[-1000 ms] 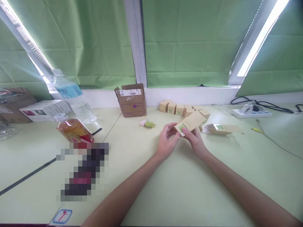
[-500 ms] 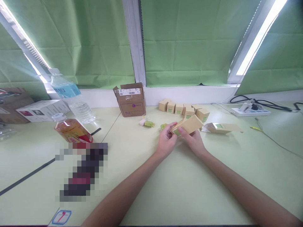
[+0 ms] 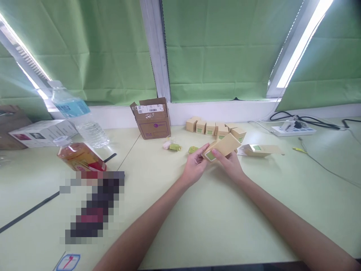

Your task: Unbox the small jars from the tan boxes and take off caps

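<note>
We see both hands meet over the table. The right hand carries a tan carton from beneath, with its thumb on the near edge. The left hand pinches the carton's near end, where a green square label shows. Each grip is closed on the carton, which is held tilted just above the table, a little in front of a row of small tan boxes.

A green piece lies just beside the left fingers, and a flat carton lies to the right.

We judge that hard fingertip pressure at the end could crease the thin card or tear a flap. A light pinch could let the carton slip onto the green piece. The left forearm could also sweep toward the tea bottle.

The green label shows no legible text. The open shipping box bears a white barcode sticker and a round purple mark, both too small to read. The water bottle has a blue label, likewise unreadable.
</note>
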### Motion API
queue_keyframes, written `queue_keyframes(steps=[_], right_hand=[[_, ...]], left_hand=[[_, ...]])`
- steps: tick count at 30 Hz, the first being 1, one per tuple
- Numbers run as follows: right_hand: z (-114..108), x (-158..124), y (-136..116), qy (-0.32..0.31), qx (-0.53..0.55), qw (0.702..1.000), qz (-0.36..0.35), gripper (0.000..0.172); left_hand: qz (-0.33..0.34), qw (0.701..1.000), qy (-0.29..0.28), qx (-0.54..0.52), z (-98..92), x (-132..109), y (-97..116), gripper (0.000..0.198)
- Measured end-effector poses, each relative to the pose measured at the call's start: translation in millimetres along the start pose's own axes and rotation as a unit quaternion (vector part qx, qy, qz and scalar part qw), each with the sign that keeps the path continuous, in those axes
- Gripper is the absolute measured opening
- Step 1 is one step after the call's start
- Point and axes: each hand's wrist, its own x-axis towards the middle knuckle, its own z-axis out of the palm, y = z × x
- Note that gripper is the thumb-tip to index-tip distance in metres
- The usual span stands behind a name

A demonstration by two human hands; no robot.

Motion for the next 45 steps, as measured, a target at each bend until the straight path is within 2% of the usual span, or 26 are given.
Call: queue_keyframes(steps=[4, 7, 9, 11, 14, 17, 23, 27, 30, 34, 37, 39, 41, 43, 45], right_hand=[[-6.4, 6.2, 5.5, 0.045, 0.051, 0.997, 0.029, 0.043], [-12.8, 10.8, 7.8, 0.080, 0.090, 0.992, 0.049, 0.045], [-14.6, 11.3, 6.7, 0.083, 0.081, 0.992, 0.040, 0.043], [-13.0, 9.4, 3.9, 0.080, 0.050, 0.995, 0.019, 0.041], [-6.2, 5.1, 0.1, 0.057, 0.009, 0.998, -0.012, 0.037], [-0.6, 2.9, -0.6, 0.036, 0.034, 0.999, 0.002, 0.036], [-3.7, 5.6, -3.4, -0.001, 0.158, 0.981, 0.110, 0.037], [-9.1, 8.7, -8.2, -0.017, 0.239, 0.960, 0.143, 0.042], [-12.0, 10.6, -9.1, -0.016, 0.244, 0.954, 0.175, 0.040], [-12.9, 11.9, -8.4, 0.008, 0.174, 0.954, 0.244, 0.037], [-15.3, 12.8, -8.8, 0.028, 0.117, 0.956, 0.267, 0.038], [-20.1, 14.3, -9.1, 0.022, 0.091, 0.961, 0.259, 0.039], [-27.1, 16.3, -9.0, 0.006, 0.074, 0.969, 0.236, 0.039], [-34.0, 17.9, -8.2, -0.016, 0.058, 0.977, 0.205, 0.041], [-38.0, 18.4, -7.2, -0.043, 0.046, 0.982, 0.179, 0.044]], left_hand=[[-0.016, 1.000, -0.015, -0.006, 0.2, -2.6, 2.6, 0.057], [-0.038, 0.998, -0.041, -0.041, 8.6, -7.1, 4.7, 0.064], [-0.055, 0.996, -0.018, -0.071, 17.0, -9.7, 6.5, 0.059], [-0.077, 0.993, 0.030, -0.089, 23.8, -10.5, 7.5, 0.050], [-0.075, 0.990, 0.084, -0.088, 26.2, -8.7, 6.6, 0.052], [-0.062, 0.990, 0.086, -0.092, 21.3, -5.8, 5.1, 0.056], [-0.039, 0.993, 0.072, -0.085, 14.8, -3.4, 4.3, 0.042], [-0.012, 0.996, 0.086, -0.032, 12.7, -4.0, -0.3, 0.031], [0.011, 0.994, 0.087, 0.065, 9.3, -7.0, -2.6, 0.027], [0.035, 0.962, 0.069, 0.263, 5.0, -12.4, -1.6, 0.043], [0.046, 0.941, 0.023, 0.335, 4.4, -14.9, -0.6, 0.052], [0.045, 0.949, -0.002, 0.313, 5.3, -15.3, -0.1, 0.052], [0.023, 0.971, -0.009, 0.240, 6.8, -14.6, 0.9, 0.048], [-0.026, 0.989, -0.002, 0.142, 8.3, -12.9, 2.6, 0.044], [-0.084, 0.995, 0.011, 0.049, 9.1, -10.8, 4.6, 0.051]])
